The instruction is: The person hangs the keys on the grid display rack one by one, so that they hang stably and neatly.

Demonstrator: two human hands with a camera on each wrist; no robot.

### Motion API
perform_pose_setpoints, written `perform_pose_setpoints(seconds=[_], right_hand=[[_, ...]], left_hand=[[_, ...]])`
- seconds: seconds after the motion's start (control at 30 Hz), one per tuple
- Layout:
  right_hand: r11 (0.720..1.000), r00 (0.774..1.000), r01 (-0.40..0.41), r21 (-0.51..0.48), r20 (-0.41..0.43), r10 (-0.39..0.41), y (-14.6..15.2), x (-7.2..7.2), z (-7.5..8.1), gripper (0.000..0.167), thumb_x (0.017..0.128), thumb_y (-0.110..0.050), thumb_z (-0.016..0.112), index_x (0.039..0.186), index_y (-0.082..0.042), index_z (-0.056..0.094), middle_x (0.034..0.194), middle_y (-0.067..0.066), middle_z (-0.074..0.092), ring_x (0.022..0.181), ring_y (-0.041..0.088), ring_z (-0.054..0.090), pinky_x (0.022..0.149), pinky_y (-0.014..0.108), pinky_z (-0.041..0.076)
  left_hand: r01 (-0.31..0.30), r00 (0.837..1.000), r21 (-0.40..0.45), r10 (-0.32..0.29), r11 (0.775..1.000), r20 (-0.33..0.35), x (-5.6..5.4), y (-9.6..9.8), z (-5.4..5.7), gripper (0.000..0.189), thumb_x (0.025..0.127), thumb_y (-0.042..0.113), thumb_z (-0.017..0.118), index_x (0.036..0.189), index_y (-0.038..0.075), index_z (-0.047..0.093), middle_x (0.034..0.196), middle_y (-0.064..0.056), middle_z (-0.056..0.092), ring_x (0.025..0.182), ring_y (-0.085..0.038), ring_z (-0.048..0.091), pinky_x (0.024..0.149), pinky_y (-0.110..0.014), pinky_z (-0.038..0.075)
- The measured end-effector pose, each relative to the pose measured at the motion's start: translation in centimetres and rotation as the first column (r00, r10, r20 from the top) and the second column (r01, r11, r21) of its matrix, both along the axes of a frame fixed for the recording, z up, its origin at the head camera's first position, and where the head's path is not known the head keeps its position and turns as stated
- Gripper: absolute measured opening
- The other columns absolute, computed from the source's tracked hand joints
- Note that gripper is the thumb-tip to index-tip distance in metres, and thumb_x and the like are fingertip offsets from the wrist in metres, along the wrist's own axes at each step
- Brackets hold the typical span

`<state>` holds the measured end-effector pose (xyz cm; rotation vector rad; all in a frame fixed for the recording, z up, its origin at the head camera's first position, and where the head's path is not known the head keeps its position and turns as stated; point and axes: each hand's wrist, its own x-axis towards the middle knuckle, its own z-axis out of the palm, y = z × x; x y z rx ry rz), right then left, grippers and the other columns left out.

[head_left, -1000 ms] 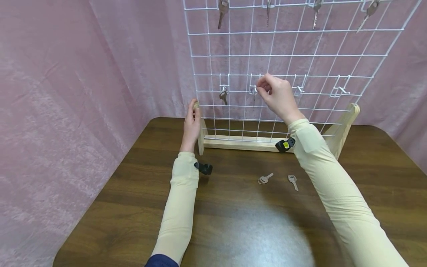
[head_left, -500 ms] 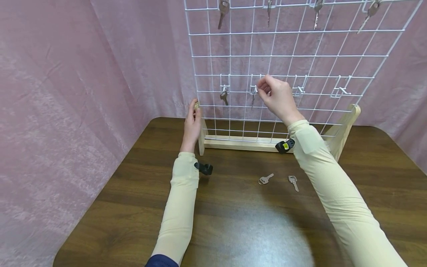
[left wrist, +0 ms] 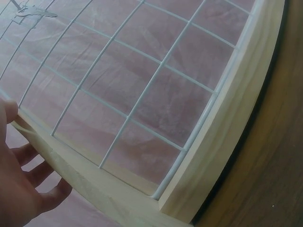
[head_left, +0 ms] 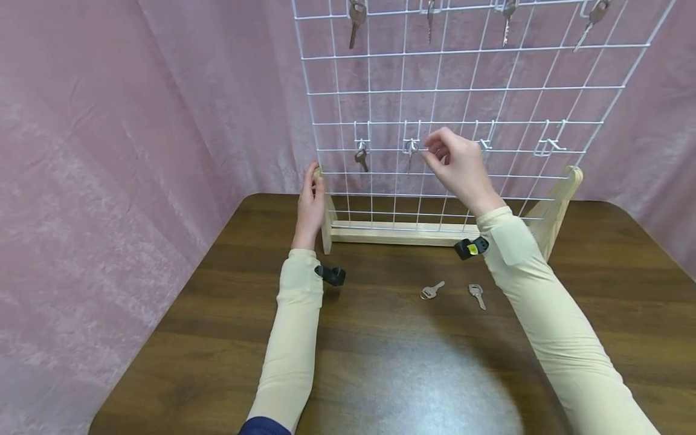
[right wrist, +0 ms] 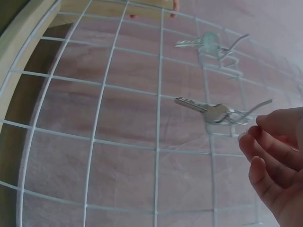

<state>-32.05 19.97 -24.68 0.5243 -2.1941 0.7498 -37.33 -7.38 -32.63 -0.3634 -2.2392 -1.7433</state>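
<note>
A metal key (right wrist: 218,113) hangs from a white hook (right wrist: 258,108) in the lower row of the white wire grid (head_left: 380,90). Just right of it is my right hand (head_left: 459,169), its thumb and fingers loosely bent and apart from the key. To the left hangs a second key (head_left: 361,158) on its own hook. With thumb and fingers on opposite sides, my left hand (head_left: 311,205) grips the left upright of the wooden stand (left wrist: 80,175) that carries the grid.
Two loose keys lie on the brown table (head_left: 380,362): one with a ring (head_left: 431,291), one farther right (head_left: 476,296). Several keys hang along the grid's upper row. Two lower hooks at right, including the far one (head_left: 551,145), carry no key. A pink curtain (head_left: 136,121) stands behind.
My right hand has let go of the key and drawn slightly right and down, leaving it hanging on the hook. The left hand stays on the stand. The head view has shifted slightly.
</note>
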Motion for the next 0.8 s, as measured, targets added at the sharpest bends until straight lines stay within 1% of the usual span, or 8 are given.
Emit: perform_pose_setpoints(seconds=[0.07, 0.2, 0.3, 0.43, 0.57, 0.7, 0.77, 0.8], right_hand=[[0.999, 1.000, -0.016, 0.035, -0.017, 0.016, 0.3, 0.9, -0.4, 0.010, 0.089, -0.001, 0.064, 0.098, 0.002, 0.064, 0.084, 0.015, 0.070, 0.074, 0.022, 0.063, 0.065, 0.012, 0.038], [0.980, 0.994, -0.108, 0.164, -0.009, 0.111, 1.1, 2.6, -1.8, 0.007, 0.086, 0.001, 0.066, 0.092, -0.002, 0.065, 0.079, 0.009, 0.069, 0.070, 0.016, 0.061, 0.063, 0.015, 0.039], [0.943, 0.981, -0.191, 0.271, 0.038, 0.188, 1.5, 3.7, -3.1, 0.009, 0.085, 0.002, 0.068, 0.090, -0.006, 0.065, 0.078, 0.004, 0.067, 0.071, 0.013, 0.059, 0.064, 0.022, 0.045], [0.890, 0.967, -0.255, 0.379, 0.116, 0.227, 1.6, 4.6, -5.0, 0.011, 0.085, -0.001, 0.069, 0.089, -0.010, 0.065, 0.083, 0.000, 0.066, 0.075, 0.011, 0.060, 0.067, 0.031, 0.050], [0.841, 0.951, -0.303, 0.449, 0.200, 0.236, 1.7, 5.3, -6.9, 0.011, 0.085, -0.003, 0.069, 0.089, -0.013, 0.065, 0.086, -0.004, 0.066, 0.075, 0.009, 0.061, 0.067, 0.031, 0.051], [0.785, 0.917, -0.383, 0.486, 0.305, 0.258, 1.7, 5.5, -8.5, 0.011, 0.084, -0.006, 0.071, 0.091, -0.014, 0.065, 0.086, -0.004, 0.066, 0.076, 0.008, 0.062, 0.069, 0.029, 0.052], [0.749, 0.880, -0.445, 0.491, 0.394, 0.265, 1.7, 5.6, -9.2, 0.013, 0.083, -0.009, 0.073, 0.092, -0.015, 0.065, 0.088, -0.005, 0.067, 0.079, 0.008, 0.062, 0.072, 0.030, 0.053], [0.728, 0.854, -0.481, 0.488, 0.449, 0.263, 1.7, 5.7, -9.5, 0.015, 0.083, -0.011, 0.074, 0.094, -0.016, 0.065, 0.089, -0.005, 0.067, 0.081, 0.009, 0.063, 0.074, 0.030, 0.053]], left_hand=[[0.000, 1.000, 0.001, 0.000, 1.000, -0.001, 0.1, 0.0, 0.0, 0.047, 0.106, 0.023, 0.035, 0.152, 0.017, 0.029, 0.141, -0.022, 0.046, 0.121, -0.035, 0.049, 0.095, -0.049, 0.043], [0.007, 1.000, 0.015, -0.007, 1.000, -0.007, -1.6, -0.2, -1.3, 0.048, 0.105, 0.031, 0.037, 0.152, 0.025, 0.030, 0.138, -0.020, 0.047, 0.117, -0.033, 0.049, 0.095, -0.048, 0.042], [-0.002, 1.000, 0.018, 0.003, 1.000, -0.024, -2.8, -0.4, -2.5, 0.048, 0.104, 0.041, 0.036, 0.151, 0.033, 0.030, 0.136, -0.018, 0.049, 0.114, -0.031, 0.050, 0.094, -0.047, 0.042], [-0.023, 0.998, -0.003, 0.023, 1.000, -0.062, -3.1, -0.3, -2.9, 0.049, 0.104, 0.045, 0.034, 0.151, 0.032, 0.030, 0.132, -0.016, 0.052, 0.109, -0.031, 0.052, 0.087, -0.044, 0.043], [-0.029, 0.996, -0.009, 0.028, 1.000, -0.081, -3.1, -0.2, -2.8, 0.049, 0.104, 0.045, 0.034, 0.150, 0.030, 0.031, 0.129, -0.016, 0.052, 0.107, -0.029, 0.052, 0.083, -0.042, 0.043], [-0.030, 0.996, -0.008, 0.029, 1.000, -0.085, -3.1, -0.2, -2.8, 0.048, 0.104, 0.045, 0.034, 0.150, 0.032, 0.031, 0.131, -0.015, 0.052, 0.107, -0.027, 0.052, 0.084, -0.042, 0.043], [-0.028, 0.996, -0.004, 0.027, 1.000, -0.082, -3.1, -0.2, -3.0, 0.049, 0.104, 0.046, 0.034, 0.150, 0.031, 0.031, 0.133, -0.015, 0.051, 0.109, -0.028, 0.052, 0.086, -0.044, 0.044], [-0.027, 0.997, -0.006, 0.027, 1.000, -0.075, -3.1, -0.3, -3.2, 0.049, 0.104, 0.046, 0.034, 0.150, 0.032, 0.031, 0.134, -0.015, 0.050, 0.110, -0.029, 0.052, 0.087, -0.045, 0.044]])
